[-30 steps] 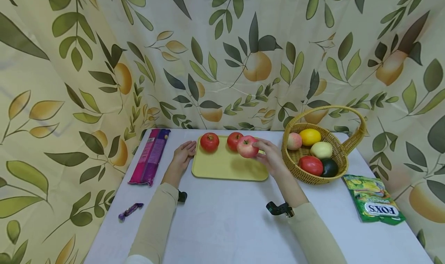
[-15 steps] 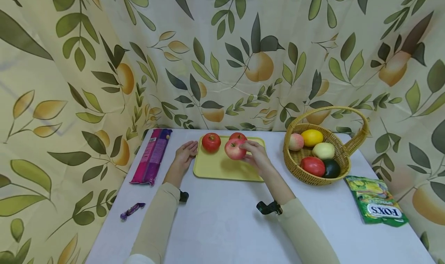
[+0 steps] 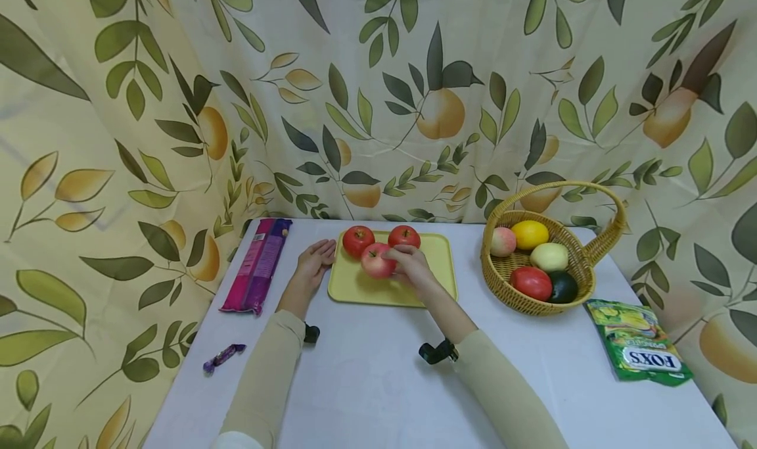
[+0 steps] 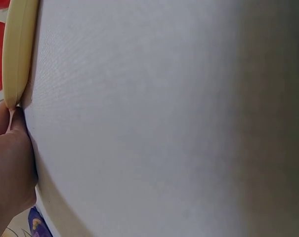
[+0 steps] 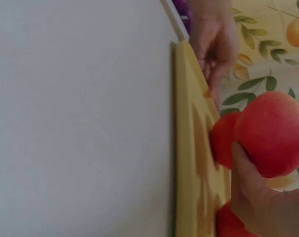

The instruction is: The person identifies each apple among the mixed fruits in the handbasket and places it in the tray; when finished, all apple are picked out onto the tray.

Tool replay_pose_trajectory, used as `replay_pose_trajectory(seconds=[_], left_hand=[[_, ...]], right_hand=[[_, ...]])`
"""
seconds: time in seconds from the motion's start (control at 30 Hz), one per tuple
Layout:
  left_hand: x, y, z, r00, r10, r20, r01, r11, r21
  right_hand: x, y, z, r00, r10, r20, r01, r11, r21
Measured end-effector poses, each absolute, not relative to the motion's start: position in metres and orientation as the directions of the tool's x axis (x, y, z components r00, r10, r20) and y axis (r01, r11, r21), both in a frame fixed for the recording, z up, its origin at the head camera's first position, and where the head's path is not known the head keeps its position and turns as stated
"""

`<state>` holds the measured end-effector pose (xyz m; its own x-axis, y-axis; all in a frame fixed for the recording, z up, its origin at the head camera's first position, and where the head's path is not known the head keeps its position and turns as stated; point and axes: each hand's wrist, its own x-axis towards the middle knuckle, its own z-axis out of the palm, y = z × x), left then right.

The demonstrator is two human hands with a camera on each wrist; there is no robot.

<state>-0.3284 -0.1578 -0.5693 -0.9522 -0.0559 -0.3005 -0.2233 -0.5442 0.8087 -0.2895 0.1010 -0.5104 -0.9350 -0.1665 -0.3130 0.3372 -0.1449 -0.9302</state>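
Observation:
Over the yellow tray [image 3: 361,294], my right hand [image 3: 416,271] holds a pinkish-red apple [image 3: 376,260] by its right side. In the right wrist view my right hand [image 5: 273,205] has its fingers on that apple [image 5: 273,133], which looks raised off the tray. Two red apples lie on the tray's far part, one at the left [image 3: 357,240] and one further right [image 3: 405,236]. My left hand [image 3: 313,265] is at the tray's left edge; in the left wrist view the fingers of the left hand [image 4: 11,168] touch the tray's rim [image 4: 18,54].
Right of the tray stands a wicker basket [image 3: 503,290] with several fruits. A green packet [image 3: 641,344] lies at the right. To the left are a pink and purple packet [image 3: 257,265] and a small purple wrapped sweet [image 3: 225,357]. A patterned curtain [image 3: 378,107] hangs behind.
My right hand has carried the pinkish-red apple leftward over the tray, from beside the right red apple to just in front of and between the two. My left hand stays at the tray's edge.

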Motion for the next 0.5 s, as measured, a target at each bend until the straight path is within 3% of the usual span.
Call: replay_pose_trajectory(seconds=[0.5], left_hand=[[-0.326, -0.158, -0.566, -0.953, -0.054, -0.298, -0.225, -0.532, 0.816]], right_hand=[[-0.287, 0.071, -0.526, -0.931, -0.169, -0.325, 0.332, -0.015, -0.943]])
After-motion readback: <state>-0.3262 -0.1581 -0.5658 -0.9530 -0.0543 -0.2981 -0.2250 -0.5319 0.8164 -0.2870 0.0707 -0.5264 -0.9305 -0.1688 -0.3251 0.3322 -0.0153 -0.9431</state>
